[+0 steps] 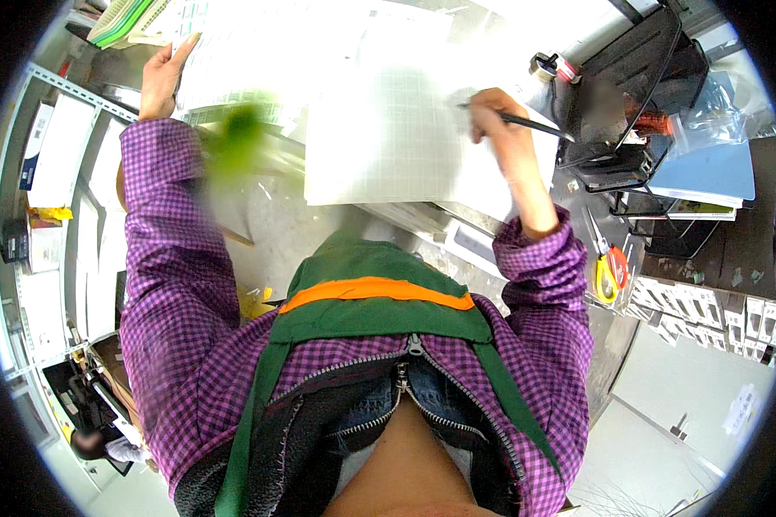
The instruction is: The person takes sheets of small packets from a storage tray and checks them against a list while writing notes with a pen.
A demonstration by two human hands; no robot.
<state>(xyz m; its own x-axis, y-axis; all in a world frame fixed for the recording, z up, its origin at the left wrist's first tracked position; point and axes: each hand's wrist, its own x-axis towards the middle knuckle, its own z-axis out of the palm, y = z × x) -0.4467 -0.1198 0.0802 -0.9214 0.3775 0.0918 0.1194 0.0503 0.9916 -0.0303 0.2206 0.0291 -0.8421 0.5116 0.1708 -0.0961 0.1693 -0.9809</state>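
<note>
My right hand (509,138) is closed around a slim black pen (539,127). Its tip end points left, over the right side of a white gridded sheet (388,151). Farther left, my left hand (161,79) grips the left edge of a printed sheet (250,65) with green-toned tables, thumb along the top. The gridded sheet overlaps the other papers and its near edge hangs toward me. Glare washes out much of the paper, so any writing on it cannot be made out.
Right of the papers stands a black mesh desk organizer (621,95). Scissors (610,267) with red and yellow handles lie nearer me. Blue folders (707,168) sit at far right, green-edged papers (129,21) at far left. A blurred green shape (241,133) hangs close to view.
</note>
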